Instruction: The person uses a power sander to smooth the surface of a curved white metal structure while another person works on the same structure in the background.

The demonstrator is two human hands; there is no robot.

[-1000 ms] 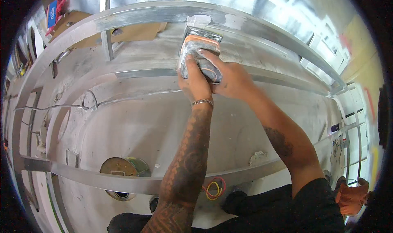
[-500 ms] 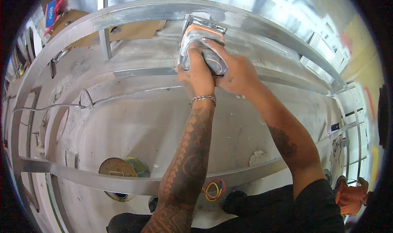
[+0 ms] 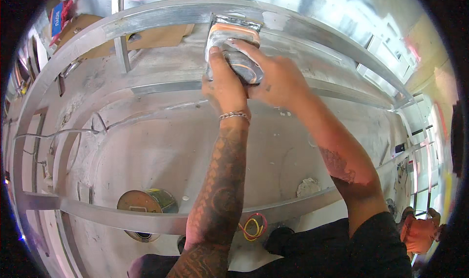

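A dusty sheet sander [image 3: 235, 33] with an orange band and a dark body lies against the far bar of the metal frame [image 3: 161, 19]. My left hand [image 3: 227, 85] wraps its left side, the thumb along the top. My right hand [image 3: 279, 79] closes round the right side, its fingers reaching over the top. The sander's pad end touches the bar, where pale and dull grey patches show. Both palms hide the lower part of the sander. A grey cable [image 3: 156, 113] runs from the left toward my hands; its end is hidden.
Beneath the frame's near bar [image 3: 122, 218] stands a round can [image 3: 146, 200], with a red and yellow cable coil [image 3: 253, 227] to its right. Flattened cardboard [image 3: 168, 36] lies at far left, an orange object [image 3: 420, 232] at lower right.
Both hands and the sander have shifted slightly left along the far bar. The grip looks the same.
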